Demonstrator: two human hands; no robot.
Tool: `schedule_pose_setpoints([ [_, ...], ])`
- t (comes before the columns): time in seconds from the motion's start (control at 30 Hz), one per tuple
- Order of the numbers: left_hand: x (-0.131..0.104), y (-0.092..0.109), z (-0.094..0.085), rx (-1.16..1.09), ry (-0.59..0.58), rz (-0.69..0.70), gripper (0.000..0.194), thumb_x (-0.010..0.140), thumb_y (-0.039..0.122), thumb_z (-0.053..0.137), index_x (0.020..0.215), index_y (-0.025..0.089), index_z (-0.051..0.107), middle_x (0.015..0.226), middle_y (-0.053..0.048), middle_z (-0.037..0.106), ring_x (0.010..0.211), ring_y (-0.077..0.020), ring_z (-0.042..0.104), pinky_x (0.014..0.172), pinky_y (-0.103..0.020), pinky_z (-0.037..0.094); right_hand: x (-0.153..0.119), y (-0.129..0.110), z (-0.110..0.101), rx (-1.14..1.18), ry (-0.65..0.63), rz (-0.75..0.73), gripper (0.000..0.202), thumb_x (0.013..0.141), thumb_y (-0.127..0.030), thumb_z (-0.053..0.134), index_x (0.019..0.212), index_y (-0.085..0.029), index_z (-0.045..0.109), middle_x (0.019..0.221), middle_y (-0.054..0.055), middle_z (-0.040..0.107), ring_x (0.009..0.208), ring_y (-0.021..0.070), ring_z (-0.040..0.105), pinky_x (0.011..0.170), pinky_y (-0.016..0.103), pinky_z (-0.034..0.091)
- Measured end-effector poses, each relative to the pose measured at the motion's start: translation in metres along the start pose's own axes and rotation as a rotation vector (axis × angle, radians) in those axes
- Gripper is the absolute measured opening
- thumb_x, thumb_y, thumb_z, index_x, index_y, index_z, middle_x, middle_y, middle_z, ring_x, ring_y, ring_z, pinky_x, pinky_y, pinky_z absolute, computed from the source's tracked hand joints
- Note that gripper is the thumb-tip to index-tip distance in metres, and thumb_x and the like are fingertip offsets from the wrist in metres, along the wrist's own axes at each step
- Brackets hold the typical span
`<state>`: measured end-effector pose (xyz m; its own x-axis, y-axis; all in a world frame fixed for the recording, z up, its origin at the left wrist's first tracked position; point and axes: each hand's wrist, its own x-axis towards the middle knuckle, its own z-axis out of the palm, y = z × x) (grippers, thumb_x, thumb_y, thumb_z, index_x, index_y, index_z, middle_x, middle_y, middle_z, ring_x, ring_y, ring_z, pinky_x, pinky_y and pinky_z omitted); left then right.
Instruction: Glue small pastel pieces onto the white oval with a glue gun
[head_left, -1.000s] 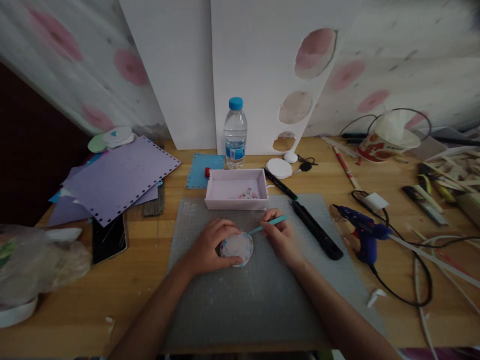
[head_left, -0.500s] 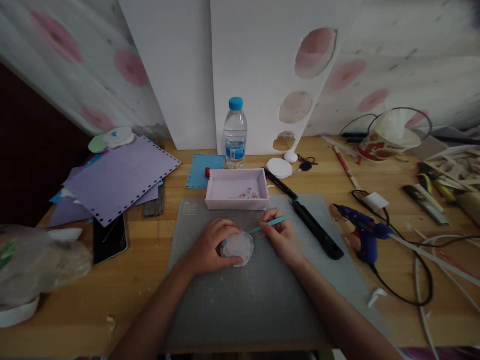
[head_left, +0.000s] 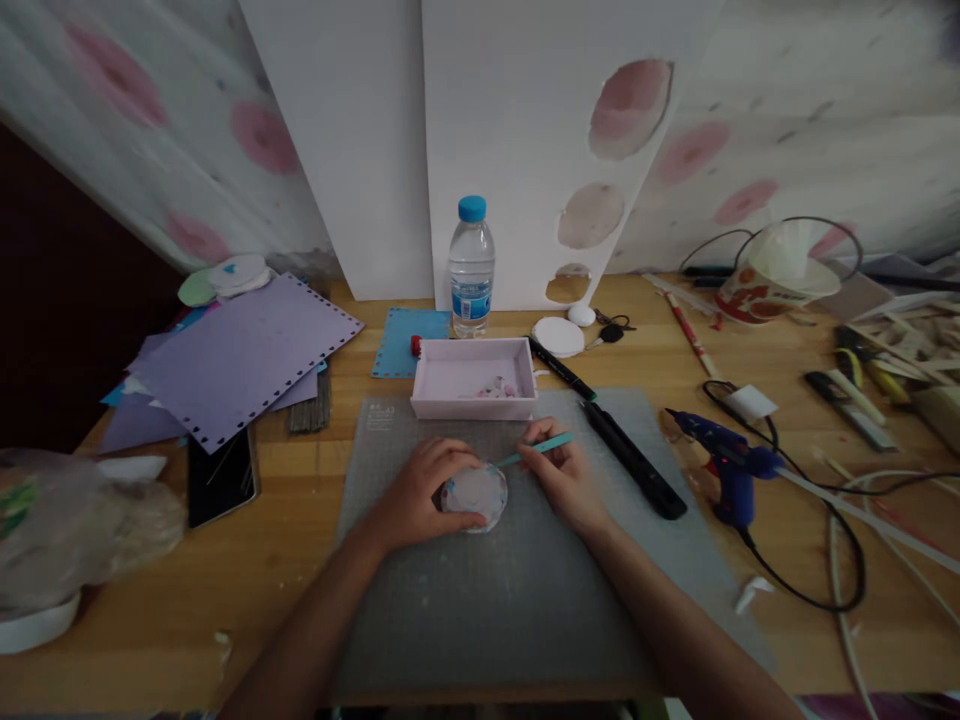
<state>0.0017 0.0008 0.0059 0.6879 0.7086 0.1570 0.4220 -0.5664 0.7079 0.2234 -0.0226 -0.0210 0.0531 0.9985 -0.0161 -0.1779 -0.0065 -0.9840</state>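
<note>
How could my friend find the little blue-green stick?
On the wooden table lies a big grey mat. Above it, the right hand holds the stick in its fingers. It's thin and blue-green; the chunky tool nearby is black.

Pale round disc (head_left: pixel 478 497) with blue-flecked rim, and slim teal tool (head_left: pixel 556 441) aslant, tip at disc's far edge
</note>
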Motion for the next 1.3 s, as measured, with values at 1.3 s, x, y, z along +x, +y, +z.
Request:
schedule_pose_setpoints([
  [1.3, -0.006, -0.004, -0.002, 0.096, -0.023, -0.012, 0.072, 0.064, 0.035, 0.079, 0.128, 0.022, 0.05, 0.13, -0.008, 0.057, 0.121, -0.0283, 0.048, 0.106, -0.047, 0.033, -0.034, -0.007, 0.022, -1.009, -0.46, -0.779, 0.011, 0.092, -0.021, 0.056, 0.102, -0.024, 0.057, 0.09, 0.004, 0.069, 0.094, 0.0225, 0.055, 0.077, 0.037, 0.041],
])
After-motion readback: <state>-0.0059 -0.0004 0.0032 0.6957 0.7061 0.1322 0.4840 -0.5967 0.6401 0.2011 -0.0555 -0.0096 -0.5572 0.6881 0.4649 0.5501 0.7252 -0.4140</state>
